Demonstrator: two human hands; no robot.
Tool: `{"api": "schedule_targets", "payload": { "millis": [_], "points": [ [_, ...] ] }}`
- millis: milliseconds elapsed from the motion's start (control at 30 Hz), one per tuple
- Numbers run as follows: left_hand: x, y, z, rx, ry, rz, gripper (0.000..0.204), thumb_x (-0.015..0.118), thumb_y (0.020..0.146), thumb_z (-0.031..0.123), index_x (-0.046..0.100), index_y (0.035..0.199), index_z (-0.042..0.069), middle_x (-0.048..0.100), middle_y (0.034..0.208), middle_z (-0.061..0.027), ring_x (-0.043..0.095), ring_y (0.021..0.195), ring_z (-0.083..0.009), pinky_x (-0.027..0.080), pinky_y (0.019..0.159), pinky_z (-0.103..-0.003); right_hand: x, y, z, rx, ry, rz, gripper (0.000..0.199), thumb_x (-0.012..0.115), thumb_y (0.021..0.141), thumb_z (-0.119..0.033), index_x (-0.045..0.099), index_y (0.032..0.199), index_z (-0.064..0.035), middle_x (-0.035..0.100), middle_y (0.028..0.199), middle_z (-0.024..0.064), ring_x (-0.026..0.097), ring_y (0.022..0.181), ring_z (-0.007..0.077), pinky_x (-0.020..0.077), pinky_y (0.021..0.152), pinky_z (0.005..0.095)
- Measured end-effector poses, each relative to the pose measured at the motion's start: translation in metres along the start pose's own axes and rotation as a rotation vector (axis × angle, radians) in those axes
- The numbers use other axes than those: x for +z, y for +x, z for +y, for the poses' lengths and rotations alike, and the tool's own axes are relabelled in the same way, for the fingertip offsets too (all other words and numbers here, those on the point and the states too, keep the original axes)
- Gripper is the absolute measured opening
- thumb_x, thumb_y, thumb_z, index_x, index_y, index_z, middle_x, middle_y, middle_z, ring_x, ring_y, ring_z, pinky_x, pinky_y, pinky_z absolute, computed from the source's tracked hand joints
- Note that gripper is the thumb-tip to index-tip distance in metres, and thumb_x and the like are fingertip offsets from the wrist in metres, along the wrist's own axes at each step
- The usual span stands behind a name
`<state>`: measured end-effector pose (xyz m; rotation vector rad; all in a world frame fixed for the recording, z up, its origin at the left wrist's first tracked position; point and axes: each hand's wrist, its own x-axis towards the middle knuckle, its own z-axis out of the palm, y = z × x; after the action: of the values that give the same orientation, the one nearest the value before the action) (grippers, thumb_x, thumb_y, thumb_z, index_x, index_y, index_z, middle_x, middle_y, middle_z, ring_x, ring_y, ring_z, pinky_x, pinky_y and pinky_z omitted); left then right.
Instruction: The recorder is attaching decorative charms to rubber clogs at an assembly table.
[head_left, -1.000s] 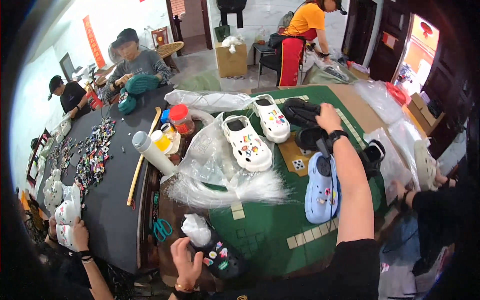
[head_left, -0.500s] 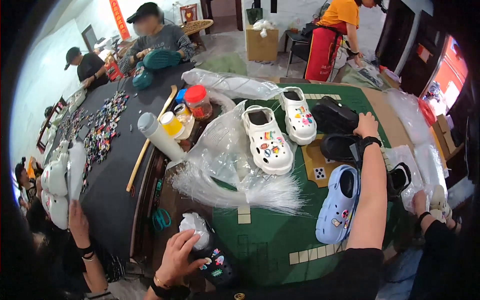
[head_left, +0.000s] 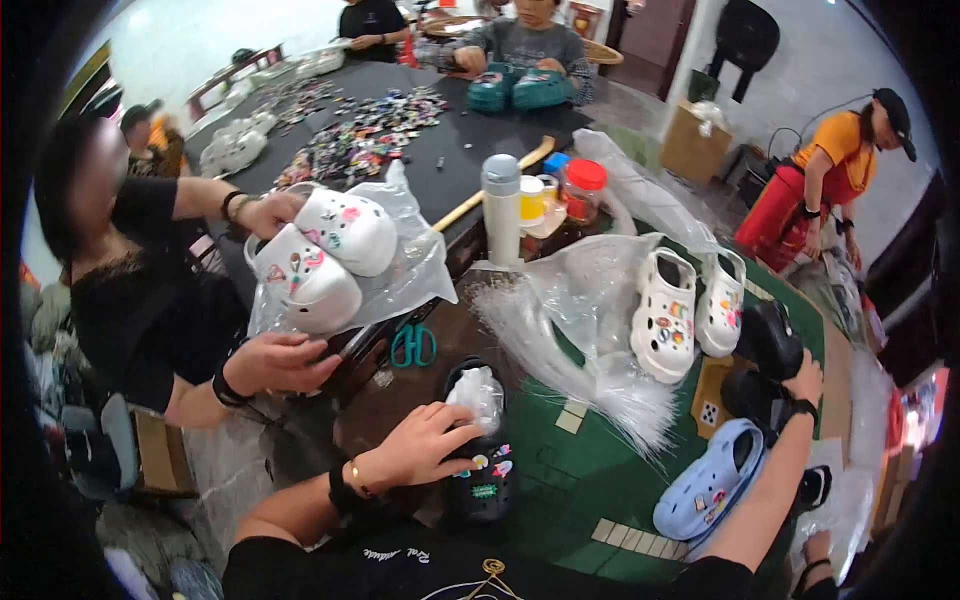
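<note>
A black clog (head_left: 487,502) with colourful charms and crumpled white stuffing lies in front of me. My left hand (head_left: 436,442) rests at its side, fingers apart, the fingertips touching near the charms. Out to the right, my right hand (head_left: 803,382) grips the end of a plain black clog (head_left: 768,338). Another dark clog (head_left: 750,396) lies beneath it, partly hidden by my arm. Nearer me, beside my right forearm, is a light blue clog (head_left: 705,492) with charms. Two white clogs with charms, a left one (head_left: 664,318) and a right one (head_left: 720,305), stand farther off.
At left, a co-worker holds white clogs (head_left: 318,280) over a plastic bag (head_left: 405,250). Teal scissors (head_left: 413,345), a bottle (head_left: 501,210), a red-lidded jar (head_left: 583,190) and clear strands (head_left: 620,405) lie between. Charms (head_left: 365,135) cover the dark table; another person holds teal clogs (head_left: 520,88).
My view has swung left, bringing the co-worker with the white clogs fully in. My left hand stays by the charmed black clog, my right hand on the plain black one.
</note>
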<state>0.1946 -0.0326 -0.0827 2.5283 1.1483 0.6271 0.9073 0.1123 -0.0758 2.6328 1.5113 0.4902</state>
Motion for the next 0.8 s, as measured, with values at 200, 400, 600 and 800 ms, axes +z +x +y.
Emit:
{"api": "schedule_targets", "payload": {
  "millis": [200, 400, 600, 800],
  "points": [
    [0.008, -0.003, -0.003, -0.048, -0.032, -0.003, 0.043, 0.074, 0.081, 0.036, 0.061, 0.112, 0.011, 0.056, 0.111, -0.0086, 0.054, 0.103, -0.0291, 0.042, 0.088, -0.041, -0.015, -0.009, -0.002, 0.004, -0.027, 0.134, 0.089, 0.081, 0.059, -0.024, 0.043, 0.139, -0.0174, 0.057, 0.115, 0.0162, 0.059, 0.109, 0.0392, 0.0511, 0.09, 0.0491],
    [0.011, -0.009, 0.005, -0.124, -0.059, 0.021, 0.043, 0.076, 0.076, 0.045, 0.063, 0.095, 0.009, 0.058, 0.094, -0.0063, 0.056, 0.095, -0.0275, 0.041, 0.082, -0.039, -0.099, -0.044, -0.014, -0.191, -0.024, 0.433, 0.066, 0.075, 0.069, -0.025, 0.054, 0.13, -0.0136, 0.058, 0.11, 0.0188, 0.058, 0.105, 0.0387, 0.0477, 0.089, 0.0497],
    [0.017, -0.025, 0.026, -0.159, -0.057, 0.11, 0.037, 0.08, 0.072, 0.034, 0.061, 0.087, 0.006, 0.055, 0.085, -0.0096, 0.059, 0.083, -0.0286, 0.049, 0.072, -0.04, -0.187, -0.156, -0.095, -0.485, 0.324, 0.58, 0.069, 0.078, 0.067, -0.017, 0.055, 0.131, -0.0115, 0.059, 0.106, 0.0153, 0.057, 0.103, 0.0362, 0.0464, 0.087, 0.0456],
    [-0.005, -0.036, 0.02, -0.065, -0.061, 0.208, 0.036, 0.081, 0.071, 0.019, 0.064, 0.1, 0.006, 0.061, 0.101, -0.011, 0.06, 0.095, -0.0315, 0.049, 0.081, -0.041, -0.198, -0.295, -0.22, -0.814, 0.472, 0.385, 0.082, 0.083, 0.049, -0.016, 0.06, 0.128, -0.0157, 0.054, 0.095, 0.0086, 0.054, 0.092, 0.029, 0.0393, 0.082, 0.0422]
  ]
}}
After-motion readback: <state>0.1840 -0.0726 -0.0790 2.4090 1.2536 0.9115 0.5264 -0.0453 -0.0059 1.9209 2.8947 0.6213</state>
